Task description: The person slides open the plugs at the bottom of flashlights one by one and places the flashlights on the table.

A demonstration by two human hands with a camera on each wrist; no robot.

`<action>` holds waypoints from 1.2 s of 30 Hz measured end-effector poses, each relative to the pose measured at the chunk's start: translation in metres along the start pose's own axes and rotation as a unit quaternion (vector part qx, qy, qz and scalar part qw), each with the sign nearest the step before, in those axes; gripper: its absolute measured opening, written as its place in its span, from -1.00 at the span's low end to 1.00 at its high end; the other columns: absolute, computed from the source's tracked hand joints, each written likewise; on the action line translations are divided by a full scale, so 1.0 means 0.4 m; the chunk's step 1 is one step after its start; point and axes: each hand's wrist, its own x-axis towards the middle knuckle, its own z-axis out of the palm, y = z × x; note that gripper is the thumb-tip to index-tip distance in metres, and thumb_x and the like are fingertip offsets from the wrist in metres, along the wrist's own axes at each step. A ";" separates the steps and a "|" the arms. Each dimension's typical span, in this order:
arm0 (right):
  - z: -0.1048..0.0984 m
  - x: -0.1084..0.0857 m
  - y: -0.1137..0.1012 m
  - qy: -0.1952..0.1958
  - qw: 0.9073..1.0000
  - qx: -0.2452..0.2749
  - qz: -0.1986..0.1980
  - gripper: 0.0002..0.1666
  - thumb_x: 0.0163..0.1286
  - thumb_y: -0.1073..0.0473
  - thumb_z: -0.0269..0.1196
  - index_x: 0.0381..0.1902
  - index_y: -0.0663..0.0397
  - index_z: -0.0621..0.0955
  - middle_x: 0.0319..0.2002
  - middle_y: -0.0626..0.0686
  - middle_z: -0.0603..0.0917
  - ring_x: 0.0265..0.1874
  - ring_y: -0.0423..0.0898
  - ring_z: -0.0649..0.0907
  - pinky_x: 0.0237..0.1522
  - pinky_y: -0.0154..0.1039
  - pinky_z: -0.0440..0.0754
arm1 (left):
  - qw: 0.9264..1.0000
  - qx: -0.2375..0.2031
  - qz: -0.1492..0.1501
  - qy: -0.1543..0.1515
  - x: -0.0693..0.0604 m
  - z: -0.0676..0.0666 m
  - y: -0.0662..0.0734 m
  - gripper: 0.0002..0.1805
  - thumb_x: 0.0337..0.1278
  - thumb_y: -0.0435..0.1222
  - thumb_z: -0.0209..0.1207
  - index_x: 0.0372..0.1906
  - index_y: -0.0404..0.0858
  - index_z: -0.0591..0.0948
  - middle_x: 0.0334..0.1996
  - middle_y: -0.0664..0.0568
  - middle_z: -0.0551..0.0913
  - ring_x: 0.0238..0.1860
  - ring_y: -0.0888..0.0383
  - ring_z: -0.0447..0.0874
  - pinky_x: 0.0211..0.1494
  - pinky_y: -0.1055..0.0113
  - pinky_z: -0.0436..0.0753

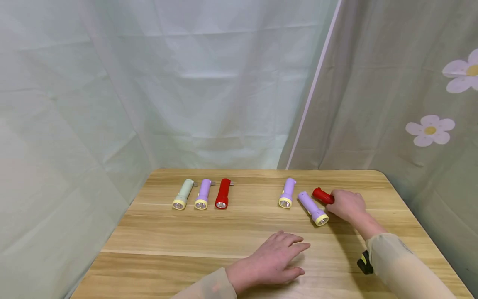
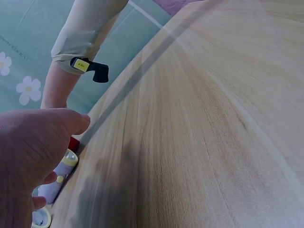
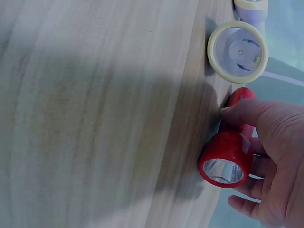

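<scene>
From where I stand, the right hand (image 1: 347, 204) grips the red flashlight (image 1: 323, 195); the left hand (image 1: 274, 259), fingers spread, holds nothing. Caution: a leftward swing could roll 1 purple flashlight (image 1: 313, 209) lying just left of the right hand.

- Wooden table (image 1: 168, 238), read as a dial, twelve at the far edge.
- Ten o'clock: a pale green flashlight (image 1: 184, 192), a purple flashlight (image 1: 203, 192) and a red flashlight (image 1: 223, 192) in a row.
- One o'clock: a second purple flashlight (image 1: 288, 191).
- Two o'clock: a third purple flashlight (image 1: 311, 206), its lens towards five; the right hand (image 1: 348, 203) grips a second red flashlight (image 1: 322, 195).
- Six o'clock: the left hand (image 1: 270, 261), fingers spread.
- Beyond twelve: a pale curtain (image 1: 224, 95).
</scene>
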 end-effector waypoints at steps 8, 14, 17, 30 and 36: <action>0.002 -0.012 0.030 0.046 0.999 0.008 0.006 -0.74 0.15 0.04 0.32 -0.36 0.12 0.57 -0.56 0.00 0.54 -0.54 0.00 0.48 -0.30 0.04 0.32 | 1.000 -0.011 -0.011 -0.001 -0.004 -0.005 -0.007 -0.31 0.45 0.17 0.06 0.55 0.04 0.29 0.44 0.15 0.38 0.46 0.21 0.27 0.52 0.08 0.22; -0.006 -0.023 0.041 0.079 0.997 0.016 0.002 -0.62 0.18 0.00 0.35 -0.21 0.18 0.61 -0.54 0.01 0.57 -0.54 0.00 0.50 -0.30 0.05 0.32 | 1.000 -0.016 -0.020 0.012 -0.007 -0.010 -0.016 -0.31 0.45 0.15 0.08 0.55 0.03 0.30 0.44 0.14 0.39 0.45 0.17 0.31 0.51 0.10 0.23; -0.014 -0.032 0.034 0.097 0.995 0.021 -0.006 -0.59 0.22 0.00 0.36 -0.14 0.20 0.63 -0.52 0.00 0.59 -0.53 0.00 0.51 -0.30 0.06 0.32 | 0.999 -0.022 -0.029 0.019 -0.011 -0.017 -0.024 -0.31 0.43 0.14 0.11 0.54 0.01 0.32 0.43 0.14 0.40 0.43 0.17 0.33 0.50 0.12 0.26; -0.042 -0.069 -0.054 0.157 0.984 0.063 -0.052 -0.57 0.20 0.13 0.37 0.00 0.23 0.65 -0.32 0.11 0.73 -0.35 0.11 0.62 0.06 0.27 0.38 | 0.989 -0.089 -0.083 0.086 -0.043 -0.052 -0.084 -0.34 0.41 0.02 0.20 0.51 -0.05 0.37 0.37 0.12 0.48 0.35 0.11 0.44 0.41 0.10 0.41; -0.039 -0.082 -0.097 0.170 0.978 0.094 -0.077 -0.55 0.19 0.18 0.40 0.03 0.25 0.65 -0.20 0.19 0.76 -0.21 0.20 0.70 0.33 0.30 0.22 | 0.983 -0.114 -0.098 0.108 -0.048 -0.065 -0.098 -0.35 0.41 -0.02 0.21 0.50 -0.10 0.38 0.36 0.09 0.51 0.37 0.09 0.44 0.40 0.10 0.42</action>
